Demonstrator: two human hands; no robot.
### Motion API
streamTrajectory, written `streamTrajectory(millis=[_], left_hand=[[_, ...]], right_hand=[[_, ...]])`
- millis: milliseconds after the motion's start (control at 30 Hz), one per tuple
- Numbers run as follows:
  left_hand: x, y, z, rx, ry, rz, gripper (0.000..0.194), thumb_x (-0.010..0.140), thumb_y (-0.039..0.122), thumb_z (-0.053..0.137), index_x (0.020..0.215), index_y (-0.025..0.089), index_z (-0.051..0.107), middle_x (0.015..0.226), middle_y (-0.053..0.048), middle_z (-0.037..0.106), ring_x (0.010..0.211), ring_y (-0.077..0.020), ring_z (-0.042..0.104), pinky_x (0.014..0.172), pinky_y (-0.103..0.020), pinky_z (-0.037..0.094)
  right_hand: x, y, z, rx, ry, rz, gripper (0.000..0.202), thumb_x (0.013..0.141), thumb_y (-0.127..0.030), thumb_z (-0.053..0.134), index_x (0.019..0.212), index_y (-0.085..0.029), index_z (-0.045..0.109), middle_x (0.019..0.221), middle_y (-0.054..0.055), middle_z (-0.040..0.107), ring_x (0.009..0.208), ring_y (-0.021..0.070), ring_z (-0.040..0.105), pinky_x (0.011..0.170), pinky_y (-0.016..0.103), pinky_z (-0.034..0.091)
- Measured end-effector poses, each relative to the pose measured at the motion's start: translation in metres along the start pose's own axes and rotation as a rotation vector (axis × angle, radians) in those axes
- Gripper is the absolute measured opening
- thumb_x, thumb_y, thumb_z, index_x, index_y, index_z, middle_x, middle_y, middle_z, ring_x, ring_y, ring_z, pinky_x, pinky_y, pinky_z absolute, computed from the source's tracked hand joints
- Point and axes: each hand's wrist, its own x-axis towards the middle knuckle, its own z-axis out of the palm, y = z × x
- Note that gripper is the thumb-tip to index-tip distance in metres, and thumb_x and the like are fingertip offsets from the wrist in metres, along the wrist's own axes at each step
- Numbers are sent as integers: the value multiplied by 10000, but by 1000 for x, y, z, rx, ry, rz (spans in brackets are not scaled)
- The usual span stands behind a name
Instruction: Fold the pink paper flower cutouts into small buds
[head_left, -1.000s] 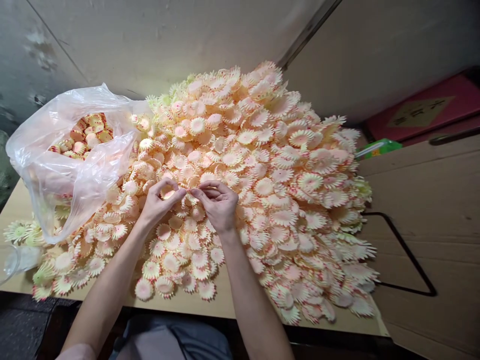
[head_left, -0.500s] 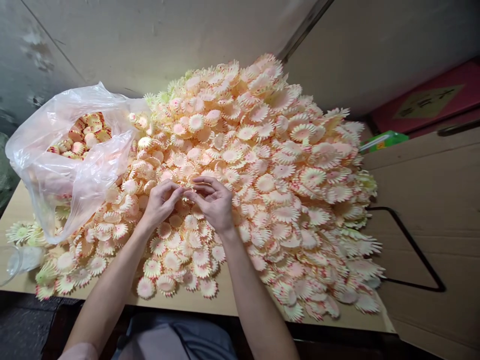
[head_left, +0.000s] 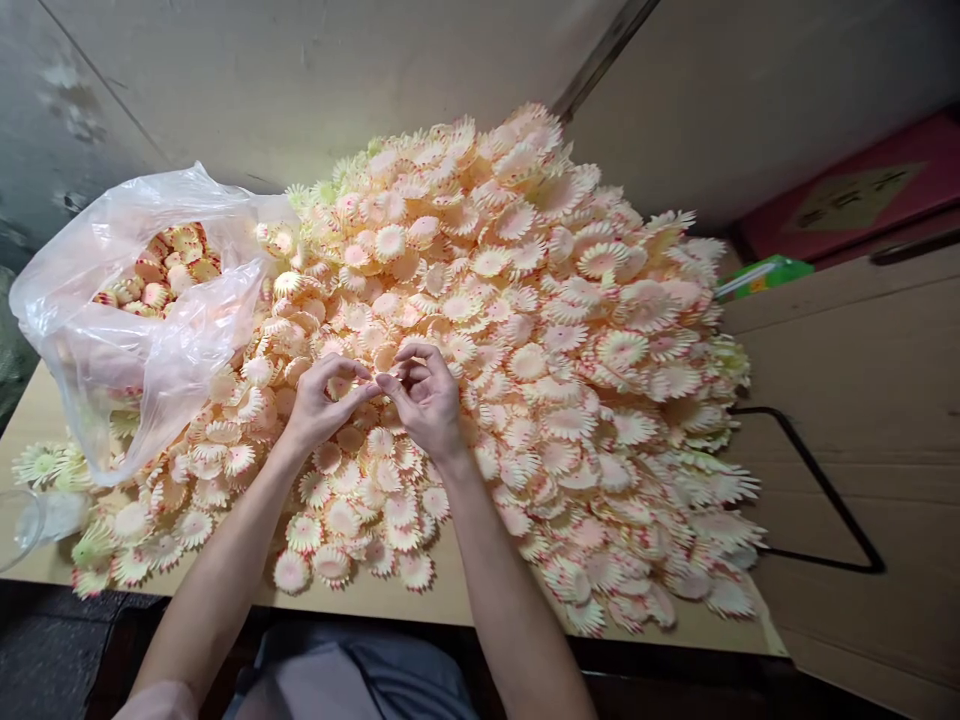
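A large heap of pale pink and cream flower-shaped pieces (head_left: 570,340) with toothed, red-tipped edges covers much of the table. Over the middle of the heap my left hand (head_left: 324,398) and my right hand (head_left: 426,396) meet at the fingertips. Thumb and index finger of each are pinched together, and a small pale piece seems to be between them, too hidden to make out. Left of my hands lies a translucent plastic bag (head_left: 180,350), its opening showing curled pieces with red edges (head_left: 169,268).
The light wooden tabletop (head_left: 450,598) shows along the near edge. A clear container (head_left: 19,528) is at the far left. On the right are a cardboard box (head_left: 855,390), a black metal loop (head_left: 825,480) and a green packet (head_left: 772,274). A wall (head_left: 375,60) stands behind.
My right hand's fingers have curled in more, and the two hands' fingertips have shifted slightly. The heap and bag look the same, apart from a small camera shift.
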Motion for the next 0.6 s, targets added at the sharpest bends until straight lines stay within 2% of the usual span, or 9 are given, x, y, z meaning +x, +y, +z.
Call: streamTrajectory(millis=[100,200,300,400,467,500,600], left_hand=[[0,1,-1,-13,-64,16,195,779,364,733,848,182,716,783,-36,665,726,-141,590,686,-265,447],[-1,1,-3,-62,-88,0,184,788,364,723,825,185,734,742,-29,632,702,-133,574,653,-255,441],[-2,-2,-4,-178,45,-115,199,800,389,706,815,190,709,768,-11,626,612,-99,550,584,-239,434],[-1,-4,-6,-275,168,-221,225,825,421,669,886,206,695,827,-1,638,505,-65,498,488,-226,398],[0,-3,-7,-208,165,-180,210,813,401,688,885,205,711,854,-15,658,599,-92,561,559,-237,441],[0,-1,-7,-157,148,-141,194,804,382,704,876,203,719,857,-22,667,669,-111,589,624,-249,462],[1,3,-7,-48,89,-30,161,779,344,737,859,204,737,828,-32,683,774,-141,605,747,-279,470]], right_hand=[[-1,-1,2,32,-17,24,313,804,-401,701,940,-237,472,596,-84,457,439,58,386,405,177,281],[-2,-2,5,75,-18,32,391,737,-421,766,922,-236,475,551,-96,456,440,63,393,427,180,290],[-1,-3,3,83,65,23,419,700,-449,791,880,-224,487,504,-109,424,418,54,341,430,184,274],[3,-4,-6,13,285,-67,386,745,-519,730,815,-212,506,528,-89,430,422,58,334,429,196,280],[6,-4,-12,-73,352,-189,392,809,-577,631,755,-198,547,611,-30,508,527,99,460,503,226,381],[7,-5,-14,-128,340,-245,415,829,-597,592,732,-194,573,672,5,553,624,131,526,577,255,438],[5,-4,-12,-287,168,-303,394,786,-592,647,801,-199,665,856,67,642,885,213,596,797,357,500]])
